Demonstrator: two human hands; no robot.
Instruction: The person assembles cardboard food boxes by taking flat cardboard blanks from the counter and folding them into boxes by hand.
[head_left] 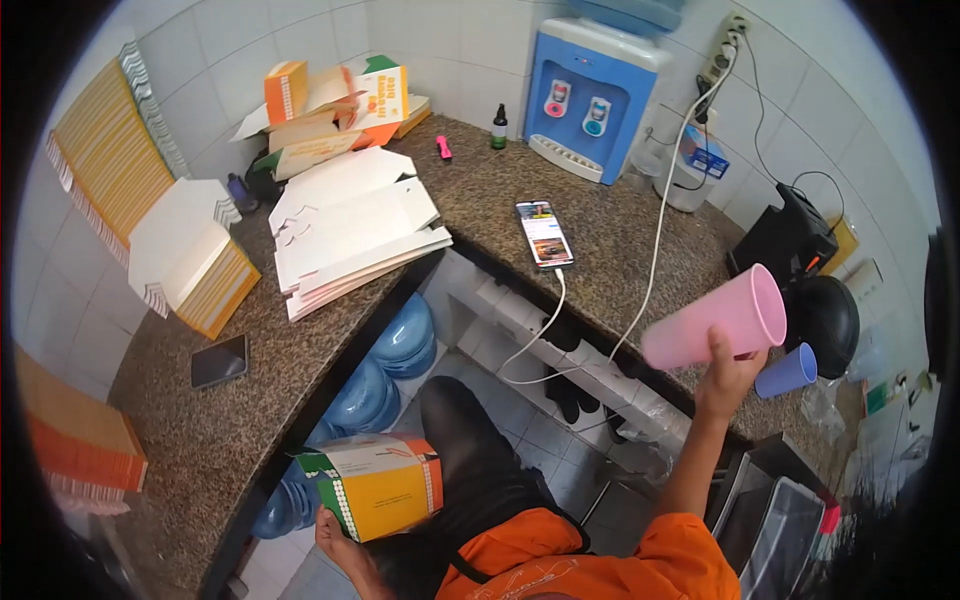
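Observation:
A pink plastic cup point(705, 320) is tilted on its side in my right hand point(733, 375), whose fingers wrap round it above the counter's right part. My left hand point(342, 540) grips the lower left edge of a yellow, green and orange printed carton point(385, 487) over my lap. Beyond the pink cup, a blue cup point(787, 372) leans near a round black object point(822, 325). White unfolded cartons point(350, 225) are stacked on the left counter.
A phone point(543, 236) on a white cable lies before the blue water dispenser point(597, 98). Another phone point(219, 361) rests on the left counter point(300, 375). Yellow-edged cartons point(215, 290) stand beside it. Large blue bottles point(405, 335) are below.

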